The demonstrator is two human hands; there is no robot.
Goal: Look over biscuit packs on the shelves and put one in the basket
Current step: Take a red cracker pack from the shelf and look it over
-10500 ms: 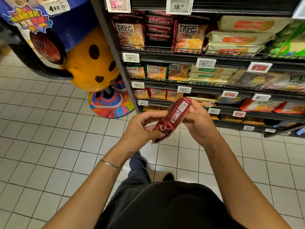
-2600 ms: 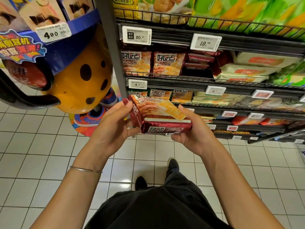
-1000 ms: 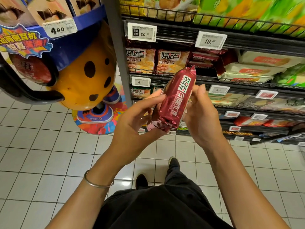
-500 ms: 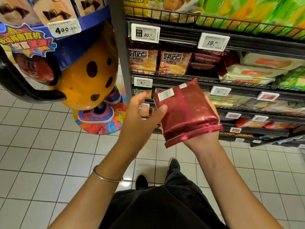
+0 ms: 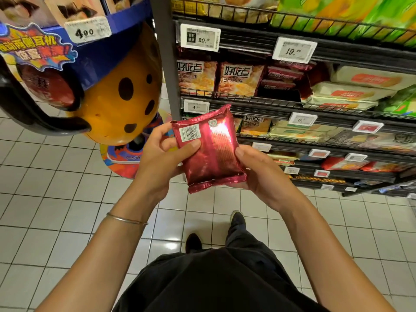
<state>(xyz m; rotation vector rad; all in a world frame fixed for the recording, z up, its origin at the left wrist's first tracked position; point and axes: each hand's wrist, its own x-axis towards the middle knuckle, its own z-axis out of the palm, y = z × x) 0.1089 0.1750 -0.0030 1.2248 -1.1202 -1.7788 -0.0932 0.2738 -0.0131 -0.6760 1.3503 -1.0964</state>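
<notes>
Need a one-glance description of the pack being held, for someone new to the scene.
Start at the dark wire shelf rack filling the upper right; in front of its lower shelves, mid-frame, the left hand and right hand hold one biscuit pack between them. Unlike the shelved packs showing printed fronts, it is plain glossy red foil with a white barcode facing the camera.

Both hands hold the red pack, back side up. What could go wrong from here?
1. The red pack is glossy foil, gripped by the left hand and right hand at its sides; it might slip onto the tiled floor.
2. A glare patch washes out print beside the barcode, so reading it may fail.
3. No basket is in view, so placing the pack may need a turn.
</notes>
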